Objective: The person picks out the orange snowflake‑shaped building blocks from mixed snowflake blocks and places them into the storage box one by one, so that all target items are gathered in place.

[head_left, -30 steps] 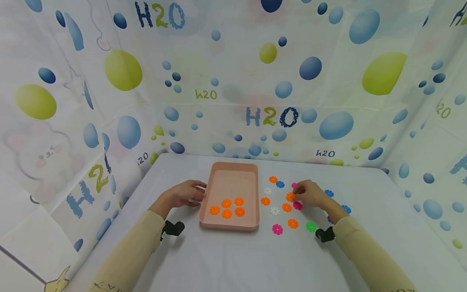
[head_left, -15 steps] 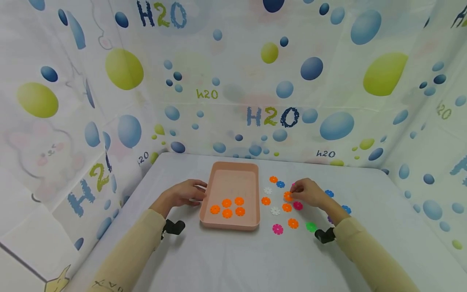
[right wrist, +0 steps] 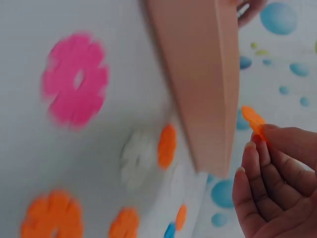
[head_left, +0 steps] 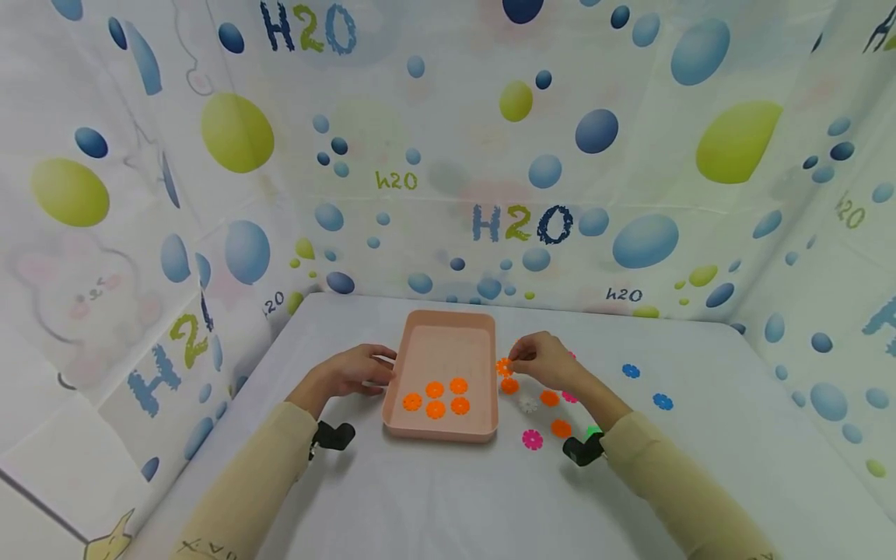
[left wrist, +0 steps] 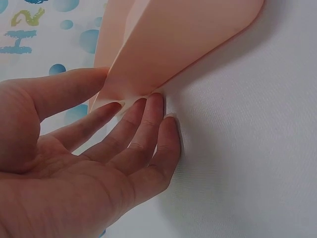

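My right hand (head_left: 544,361) pinches an orange notched, flower-shaped disc (right wrist: 253,119) between thumb and forefinger, just off the right rim of the pink tray (head_left: 451,334). In the right wrist view the disc stands clear above the table, tilted, with the other fingers loosely bent below it. Several orange discs (head_left: 435,409) lie flat in the near half of the tray. At the tray's left side my left hand (head_left: 360,369) rests its fingertips on the outer wall. The left wrist view has its thumb at the rim and its fingers relaxed, low along the tray (left wrist: 183,39).
Right of the tray, flower-shaped discs lie scattered on the white tablecloth (head_left: 420,498): orange (head_left: 561,428), white (head_left: 528,404), pink (head_left: 533,440), green (head_left: 593,431) and blue (head_left: 663,402). My right hand and forearm hide some others. A patterned curtain (head_left: 448,155) hangs behind the table.
My right hand has lifted the orange disc from among the others and carried it left, close to the tray's right rim. My left hand and the tray stay where they were.
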The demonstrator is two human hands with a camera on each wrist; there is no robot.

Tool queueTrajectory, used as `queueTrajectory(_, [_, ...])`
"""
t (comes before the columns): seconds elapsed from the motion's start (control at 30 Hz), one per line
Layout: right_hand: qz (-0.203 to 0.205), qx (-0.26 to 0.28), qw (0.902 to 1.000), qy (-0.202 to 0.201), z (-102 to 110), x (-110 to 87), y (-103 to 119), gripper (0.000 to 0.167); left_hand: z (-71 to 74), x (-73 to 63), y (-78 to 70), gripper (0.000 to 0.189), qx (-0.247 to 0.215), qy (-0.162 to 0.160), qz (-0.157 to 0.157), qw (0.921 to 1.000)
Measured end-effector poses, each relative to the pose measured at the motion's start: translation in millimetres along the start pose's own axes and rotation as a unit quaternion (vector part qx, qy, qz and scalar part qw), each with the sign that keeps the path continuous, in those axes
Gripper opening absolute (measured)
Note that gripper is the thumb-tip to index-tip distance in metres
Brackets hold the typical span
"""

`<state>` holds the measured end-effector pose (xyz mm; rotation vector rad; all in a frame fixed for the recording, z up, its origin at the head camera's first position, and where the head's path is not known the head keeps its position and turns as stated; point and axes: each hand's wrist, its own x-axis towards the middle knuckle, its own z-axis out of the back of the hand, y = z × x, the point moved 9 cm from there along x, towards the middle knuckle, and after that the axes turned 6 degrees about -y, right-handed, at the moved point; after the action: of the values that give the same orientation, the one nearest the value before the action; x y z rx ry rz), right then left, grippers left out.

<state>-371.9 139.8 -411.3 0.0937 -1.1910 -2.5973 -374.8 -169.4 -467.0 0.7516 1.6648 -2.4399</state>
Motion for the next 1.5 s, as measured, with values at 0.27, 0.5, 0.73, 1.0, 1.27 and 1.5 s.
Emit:
queueTrajectory(0.27, [-0.016, 0.06, 0.9979, 0.021, -43, 12.7, 41, 0.005, -0.4, -0.4, 0.7, 0.057, 0.0, -0.001, -0.002, 1.0])
queueTrajectory(0.5, [-0.008, 0.091, 0.9957, 0.019, -80, 27.1, 64, 0.005, -0.4, -1.1, 0.5, 0.057, 0.002, 0.001, 0.001, 1.0])
queueTrajectory(0.73, [-0.055, 0.075, 0.9955, -0.021, -105, 36.9, 63, 0.004, -3.2, -2.9, -3.4, 0.057, 0.004, 0.012, 0.001, 0.9999])
queueTrajectory(1.0, [-0.088, 0.033, 0.9953, -0.023, -121, 45.9, 67, 0.004, -2.8, -3.5, -2.9, 0.056, -0.004, 0.017, 0.004, 0.9998])
queueTrajectory(1.27, [-0.089, -0.008, 0.9959, -0.014, -133, 55.1, 71, 0.005, -1.5, -3.0, -2.4, 0.055, -0.002, 0.015, 0.004, 0.9999])
queueTrajectory(1.5, [-0.081, -0.014, 0.9966, 0.003, -138, 59.1, 70, 0.005, -1.1, -1.7, -1.5, 0.057, -0.002, 0.015, 0.005, 0.9999])
